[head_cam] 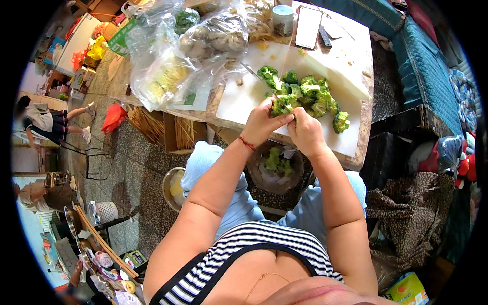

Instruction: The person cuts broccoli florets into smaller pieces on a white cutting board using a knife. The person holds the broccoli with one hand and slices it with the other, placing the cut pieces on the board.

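My left hand (263, 120) grips a broccoli floret (284, 105) at its left side, with the thumb along the near edge. The fingers of my right hand (307, 131) are pinched at the same floret's near right edge; what lies inside the pinch is hidden. Just beyond the hands, a pile of cut broccoli florets (320, 91) rests on a white cutting board (238, 103). One floret (341, 122) sits apart, right of the pile. A thin pale stick (286, 57) slants up from the florets. Left of them, a narrow metal blade (250, 71) points at the pile.
Plastic bags of vegetables (164, 82) crowd the table's left. A phone (307, 27), a cup (283, 19) and a dark-handled knife (325, 37) lie at the back. Below are a bin with green scraps (276, 164), a metal bowl (175, 188) and boxed bamboo skewers (185, 133). People are at left.
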Demonstrator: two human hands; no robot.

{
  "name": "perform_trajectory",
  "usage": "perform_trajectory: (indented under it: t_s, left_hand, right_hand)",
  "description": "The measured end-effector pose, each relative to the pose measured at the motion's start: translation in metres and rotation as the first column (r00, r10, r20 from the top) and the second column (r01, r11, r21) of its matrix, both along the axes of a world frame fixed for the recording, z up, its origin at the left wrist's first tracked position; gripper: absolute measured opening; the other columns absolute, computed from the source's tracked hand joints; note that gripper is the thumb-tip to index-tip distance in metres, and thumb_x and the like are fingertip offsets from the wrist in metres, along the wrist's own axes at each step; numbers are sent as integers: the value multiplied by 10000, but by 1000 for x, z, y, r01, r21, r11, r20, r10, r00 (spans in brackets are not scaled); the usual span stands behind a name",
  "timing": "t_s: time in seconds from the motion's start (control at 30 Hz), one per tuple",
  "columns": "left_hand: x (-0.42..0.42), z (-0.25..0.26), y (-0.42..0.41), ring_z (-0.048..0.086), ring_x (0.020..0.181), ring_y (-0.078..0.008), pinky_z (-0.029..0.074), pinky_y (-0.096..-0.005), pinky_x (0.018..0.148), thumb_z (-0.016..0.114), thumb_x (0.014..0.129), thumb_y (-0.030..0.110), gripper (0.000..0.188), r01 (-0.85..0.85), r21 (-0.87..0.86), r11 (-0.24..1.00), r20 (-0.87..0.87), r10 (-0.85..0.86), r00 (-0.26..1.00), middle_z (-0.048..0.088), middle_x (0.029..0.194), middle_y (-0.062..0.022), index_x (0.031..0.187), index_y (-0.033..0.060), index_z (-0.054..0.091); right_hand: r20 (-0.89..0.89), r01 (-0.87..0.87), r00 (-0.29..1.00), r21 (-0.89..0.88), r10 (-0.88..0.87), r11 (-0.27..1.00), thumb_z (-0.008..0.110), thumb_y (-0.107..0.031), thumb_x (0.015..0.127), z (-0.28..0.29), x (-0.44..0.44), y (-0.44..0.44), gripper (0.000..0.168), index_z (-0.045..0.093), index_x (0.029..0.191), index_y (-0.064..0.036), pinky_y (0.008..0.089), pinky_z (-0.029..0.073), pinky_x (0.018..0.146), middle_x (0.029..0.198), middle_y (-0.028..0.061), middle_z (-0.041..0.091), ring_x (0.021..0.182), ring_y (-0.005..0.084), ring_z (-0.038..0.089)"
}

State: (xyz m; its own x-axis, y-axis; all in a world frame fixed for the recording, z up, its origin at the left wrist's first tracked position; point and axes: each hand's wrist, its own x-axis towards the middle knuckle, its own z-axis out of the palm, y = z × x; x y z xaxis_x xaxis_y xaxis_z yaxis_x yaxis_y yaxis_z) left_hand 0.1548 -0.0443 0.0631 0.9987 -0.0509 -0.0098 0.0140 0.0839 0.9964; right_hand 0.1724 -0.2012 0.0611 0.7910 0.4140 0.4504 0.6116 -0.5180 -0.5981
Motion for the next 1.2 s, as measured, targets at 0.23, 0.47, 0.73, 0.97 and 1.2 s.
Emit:
perform_trajectory:
  t_s: [0.23, 0.47, 0.73, 0.97, 1.2]
  left_hand:
    - [1, 6, 8, 565, 948, -92, 465, -248, 852, 654, 820, 41, 365, 31, -25, 999, -47, -32, 998, 614, 1030, -32, 1162, -14, 539]
    - [2, -13, 3, 594, 911, -122, 484, -259, 835, 573, 788, 51, 306, -56, -185, 981, -136, 31, 990, 615, 988, -37, 1089, 1, 555]
    - [9, -6, 14, 601, 945, -157, 487, -290, 864, 537, 772, 64, 354, 52, -392, 919, -335, -195, 922, 615, 1032, -66, 1122, 10, 550]
    - [3, 6, 20, 600, 1027, -179, 505, -314, 863, 544, 810, 98, 504, 45, -563, 825, -331, -275, 903, 595, 1092, -79, 1301, 50, 445]
    - [19, -18, 27, 621, 877, -180, 513, -337, 777, 596, 858, 148, 414, -45, -105, 993, -240, 19, 971, 592, 1055, -50, 1260, 127, 500]
  right_hand:
    - [-89, 8, 996, 60, -3, 998, 577, -57, 802, 2, -5, 0, 239, 508, 1029, -79, 447, 495, 590, 768, 173, 619, 686, 378, 616]
    - [-26, -105, 994, -82, 103, 991, 531, -28, 822, 2, -4, 2, 451, 465, 1256, -130, 451, 509, 627, 974, 161, 623, 747, 383, 618]
    - [-388, -45, 908, 280, 156, 959, 515, -41, 850, 2, 4, 1, 268, 524, 1119, -39, 289, 454, 534, 842, 90, 618, 628, 173, 584]
    - [-784, 328, 429, 598, 449, 731, 509, -188, 860, 23, 14, -10, 252, 515, 1049, -22, 245, 369, 429, 758, 95, 565, 469, 116, 446]
    - [-743, 311, 476, 644, 472, 699, 517, -180, 853, 18, 14, -16, 184, 509, 972, -39, 255, 367, 420, 751, 78, 575, 465, 112, 437]
